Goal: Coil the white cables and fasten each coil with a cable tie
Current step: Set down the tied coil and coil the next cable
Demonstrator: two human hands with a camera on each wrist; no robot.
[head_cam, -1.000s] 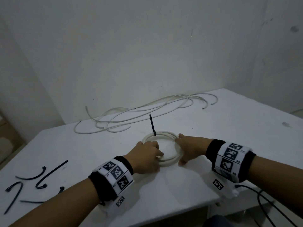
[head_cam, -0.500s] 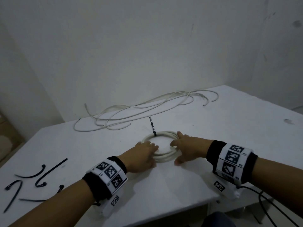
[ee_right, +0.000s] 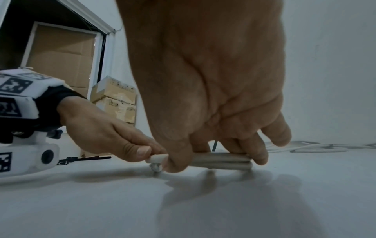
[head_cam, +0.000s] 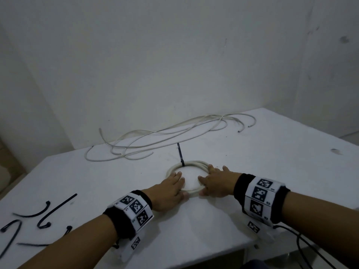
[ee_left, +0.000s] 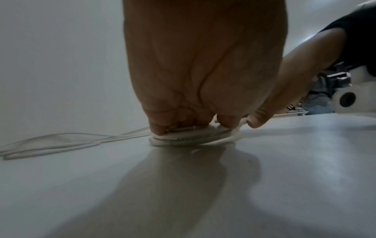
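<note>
We take the tied coil (head_cam: 191,165) on the white table (head_cam: 272,171) as our landmark. Our left hand (head_cam: 168,188) covers its left arc and our right hand (head_cam: 216,182) its right arc, so both flanks are blocked; only the gap inside the ring and at its near edge shows bare table. Behind the coil the black cable tie (head_cam: 180,154) stands upright, and beyond it the loose white cables (head_cam: 165,136) sprawl across the far table by the wall. Far left of the coil lie spare black ties (head_cam: 41,216). Right of the coil, and between coil and near edge, the tabletop lies bare.
</note>
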